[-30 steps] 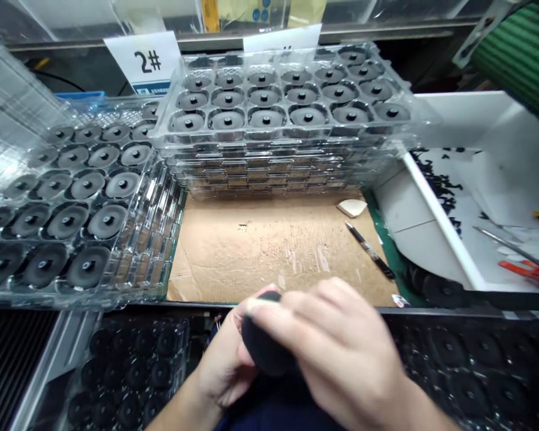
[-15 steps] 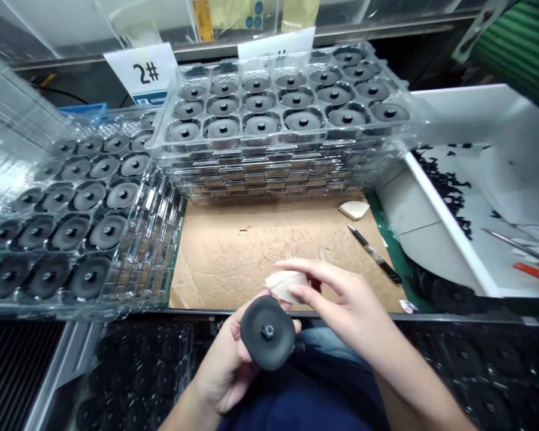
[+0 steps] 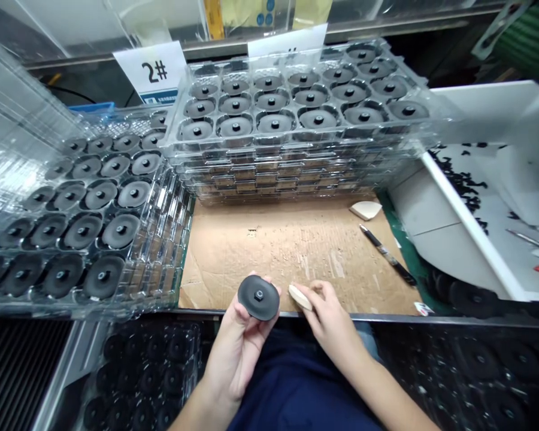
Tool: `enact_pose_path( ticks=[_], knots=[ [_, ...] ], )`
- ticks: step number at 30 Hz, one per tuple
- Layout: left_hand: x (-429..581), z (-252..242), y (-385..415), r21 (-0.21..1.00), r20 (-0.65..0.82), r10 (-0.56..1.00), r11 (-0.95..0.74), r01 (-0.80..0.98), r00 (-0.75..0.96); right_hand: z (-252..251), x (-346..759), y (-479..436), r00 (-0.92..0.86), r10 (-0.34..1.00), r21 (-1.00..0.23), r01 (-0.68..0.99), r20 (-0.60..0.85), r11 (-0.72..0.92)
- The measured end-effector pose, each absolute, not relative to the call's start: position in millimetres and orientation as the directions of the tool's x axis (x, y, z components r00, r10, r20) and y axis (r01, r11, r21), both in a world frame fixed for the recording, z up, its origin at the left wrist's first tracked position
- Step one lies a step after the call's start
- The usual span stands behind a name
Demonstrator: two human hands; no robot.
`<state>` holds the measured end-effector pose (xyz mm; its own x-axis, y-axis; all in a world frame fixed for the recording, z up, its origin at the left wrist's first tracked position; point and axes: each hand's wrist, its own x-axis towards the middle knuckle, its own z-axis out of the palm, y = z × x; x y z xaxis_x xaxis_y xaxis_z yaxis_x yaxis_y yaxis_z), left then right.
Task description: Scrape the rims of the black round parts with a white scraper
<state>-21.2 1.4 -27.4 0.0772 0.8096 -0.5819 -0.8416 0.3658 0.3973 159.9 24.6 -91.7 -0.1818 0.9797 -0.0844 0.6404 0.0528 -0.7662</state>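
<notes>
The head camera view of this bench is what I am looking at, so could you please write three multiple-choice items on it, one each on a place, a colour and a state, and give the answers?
1. Where does the black pen lie?
A. On the cardboard sheet
B. Inside the white bin
C. On top of the stacked trays

2. What colour is the disc in the left hand?
A. Red
B. Black
C. White

3. What is the right hand doing with the pale wedge?
A. Pushing it into a tray
B. Dropping it into a bin
C. Holding it in its fingers

1: A, the pen rests on the sheet, towards its right side.
2: B, the disc's face and central stud look black.
3: C, the wedge sits against the fingers.
</notes>
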Motion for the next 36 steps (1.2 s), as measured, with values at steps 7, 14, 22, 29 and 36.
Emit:
enact_pose_path(
  ticks=[7,14,22,29,36],
  knots=[
    [-14,-22,-2,0.517,-0.554,0.832,0.331,-0.789,-0.013,-6,130,45,-0.255,0.955,-0.825,0.498,0.154,0.266],
    [-18,-15,-2,0.574,-0.557,0.828,0.331,-0.749,-0.062,39,96,47,-0.623,0.772,-0.804,0.392,0.126,0.447],
    [-25,-10,-3,0.488,-0.491,0.868,0.343,-0.802,0.072,38,120,40,-0.654,0.745,-0.84,0.326,0.131,0.434],
    [-23,-5,-1,0.371,-0.519,0.82,0.47,-0.801,0.241,46,120,55,-0.666,0.656,-0.599,0.377,0.354,0.707],
    [-27,-5,-7,0.312,-0.432,0.845,0.468,-0.827,0.315,6,136,67,-0.472,0.866,-0.777,0.479,0.164,0.408]
  ],
)
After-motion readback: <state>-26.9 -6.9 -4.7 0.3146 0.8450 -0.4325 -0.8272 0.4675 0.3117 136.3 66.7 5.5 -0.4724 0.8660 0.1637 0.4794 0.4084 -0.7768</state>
